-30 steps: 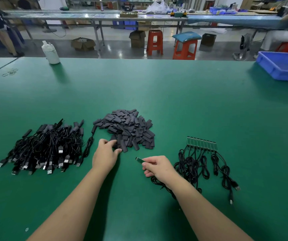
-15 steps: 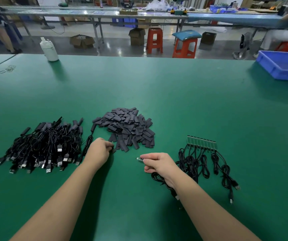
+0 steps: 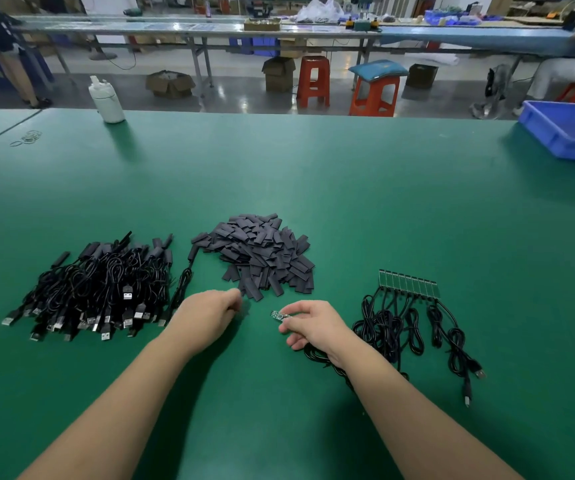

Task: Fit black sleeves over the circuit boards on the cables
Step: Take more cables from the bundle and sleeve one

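The left hand [image 3: 206, 315] now sits drawn back from the near edge of the sleeve pile [image 3: 258, 258], fingers curled under, where a second ago they spread onto the sleeves; whether it holds a sleeve cannot be told; the right hand [image 3: 314, 325] is slightly nearer the left hand, pinching the circuit board [image 3: 279, 315], whose green end points left toward it.
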The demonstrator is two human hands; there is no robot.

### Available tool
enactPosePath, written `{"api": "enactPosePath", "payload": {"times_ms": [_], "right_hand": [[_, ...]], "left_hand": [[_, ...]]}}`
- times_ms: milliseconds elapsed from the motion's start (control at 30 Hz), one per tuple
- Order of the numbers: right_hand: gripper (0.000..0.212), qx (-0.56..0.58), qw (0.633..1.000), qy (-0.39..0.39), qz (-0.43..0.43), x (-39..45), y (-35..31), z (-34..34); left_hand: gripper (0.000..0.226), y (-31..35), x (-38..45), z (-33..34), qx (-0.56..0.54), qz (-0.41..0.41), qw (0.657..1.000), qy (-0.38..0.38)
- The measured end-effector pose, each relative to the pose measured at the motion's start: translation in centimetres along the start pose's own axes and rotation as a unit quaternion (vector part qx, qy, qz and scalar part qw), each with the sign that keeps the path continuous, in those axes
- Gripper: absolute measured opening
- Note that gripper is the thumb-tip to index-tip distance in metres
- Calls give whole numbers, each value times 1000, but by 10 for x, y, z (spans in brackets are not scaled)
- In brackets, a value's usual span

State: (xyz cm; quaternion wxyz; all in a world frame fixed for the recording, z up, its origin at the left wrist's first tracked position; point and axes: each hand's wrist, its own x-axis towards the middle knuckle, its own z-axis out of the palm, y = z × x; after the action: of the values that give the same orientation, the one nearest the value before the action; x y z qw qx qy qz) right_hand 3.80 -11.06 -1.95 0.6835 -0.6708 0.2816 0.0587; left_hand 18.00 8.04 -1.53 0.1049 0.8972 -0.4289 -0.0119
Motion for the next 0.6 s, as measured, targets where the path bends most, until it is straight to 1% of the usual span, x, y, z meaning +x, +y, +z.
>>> {"api": "enactPosePath", "payload": {"times_ms": [67, 133, 233, 300, 367, 400, 467, 533, 600], "right_hand": [[33, -62, 998, 5, -17, 1, 2, 2], [35, -120, 992, 7, -29, 2, 4, 4], [35, -182, 982, 7, -45, 2, 6, 6], [35, -177, 983, 9, -45, 2, 7, 5], [32, -132, 991, 8, -33, 2, 7, 4], [32, -108, 994, 4, -28, 2, 6, 3], [31, -70, 997, -8, -26, 2, 6, 2], [30, -45, 998, -21, -29, 2, 8, 1], [28, -26, 999, -27, -27, 3, 10, 1]], "left_hand": [[6, 2, -4, 3, -13, 23, 1000, -9], [12, 3, -7, 4, -61, 4, 998, -11], [13, 4, -13, 6, -154, -33, 987, 22], [7, 5, -16, 8, -193, -46, 979, 41], [6, 5, -18, 10, -202, -54, 977, 47], [10, 4, -18, 11, -193, -54, 979, 42], [23, 2, -16, 11, -140, -43, 989, 19], [31, 0, -12, 9, -45, -25, 999, -14], [31, 0, -8, 6, 33, 0, 999, -37]]}}
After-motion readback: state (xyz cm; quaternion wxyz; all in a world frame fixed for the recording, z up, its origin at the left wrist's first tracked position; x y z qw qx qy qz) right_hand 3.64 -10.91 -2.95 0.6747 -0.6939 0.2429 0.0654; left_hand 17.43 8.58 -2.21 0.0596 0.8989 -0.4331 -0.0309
